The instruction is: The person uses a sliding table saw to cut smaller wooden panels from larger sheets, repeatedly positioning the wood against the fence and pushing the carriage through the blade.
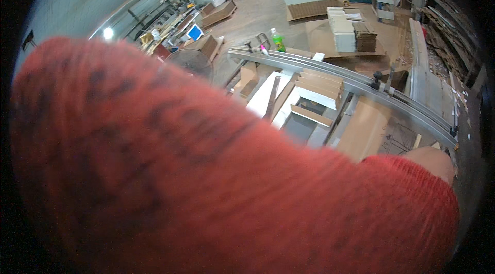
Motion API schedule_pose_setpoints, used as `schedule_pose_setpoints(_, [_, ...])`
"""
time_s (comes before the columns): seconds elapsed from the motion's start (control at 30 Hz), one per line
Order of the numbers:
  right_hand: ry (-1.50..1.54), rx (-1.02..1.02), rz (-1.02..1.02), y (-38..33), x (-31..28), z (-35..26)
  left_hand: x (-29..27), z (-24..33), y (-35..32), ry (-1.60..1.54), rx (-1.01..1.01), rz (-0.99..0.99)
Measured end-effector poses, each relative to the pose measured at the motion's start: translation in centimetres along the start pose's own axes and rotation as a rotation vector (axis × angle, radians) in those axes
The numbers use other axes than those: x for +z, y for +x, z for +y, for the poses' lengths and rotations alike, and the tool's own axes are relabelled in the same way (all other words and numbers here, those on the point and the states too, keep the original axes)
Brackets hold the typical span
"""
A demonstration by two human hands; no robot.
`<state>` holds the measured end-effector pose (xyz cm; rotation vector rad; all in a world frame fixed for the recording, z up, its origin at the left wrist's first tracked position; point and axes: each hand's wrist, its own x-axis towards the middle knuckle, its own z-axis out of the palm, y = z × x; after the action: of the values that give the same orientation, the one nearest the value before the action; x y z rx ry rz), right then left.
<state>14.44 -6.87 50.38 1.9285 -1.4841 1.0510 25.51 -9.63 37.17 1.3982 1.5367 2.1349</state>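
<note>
A red-gloved right hand is filling much of the head view, close and blurred.
The right hand (170, 160) is stretching leftward from a bare wrist (432, 162) at the right, its fingers too blurred to read; whether it is holding anything is hidden. Beyond it, a metal rail (335, 75) is running behind white and brown panels (363, 127), a green bottle (278, 40) is standing near the rail, and white stacked boards (343, 31) are sitting farther back.

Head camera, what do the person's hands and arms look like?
One hand shows, close and blurry, in a red knitted glove with dark marks. Its cuff looks ribbed, and the bit of forearm beside it is bare, with no sleeve showing. The other hand isn't visible.
</note>
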Motion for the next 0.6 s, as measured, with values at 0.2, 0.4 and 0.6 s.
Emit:
schedule_pose_setpoints(0.2, [0.309, 0.5, 0.283, -1.9, 2.0, 5.3, -1.7, 0.7, -1.5, 0.103, 0.14, 0.162])
schedule_pose_setpoints(0.4, [0.615, 1.029, 0.225, -13.4, 6.3, 8.0, -0.8, 3.6, -0.9, 0.356, 0.288, 0.315])
schedule_pose_setpoints(0.6, [0.124, 1.223, -0.102, -36.0, 22.4, 9.0, 0.7, 4.5, -4.3, 0.534, 0.321, 0.478])
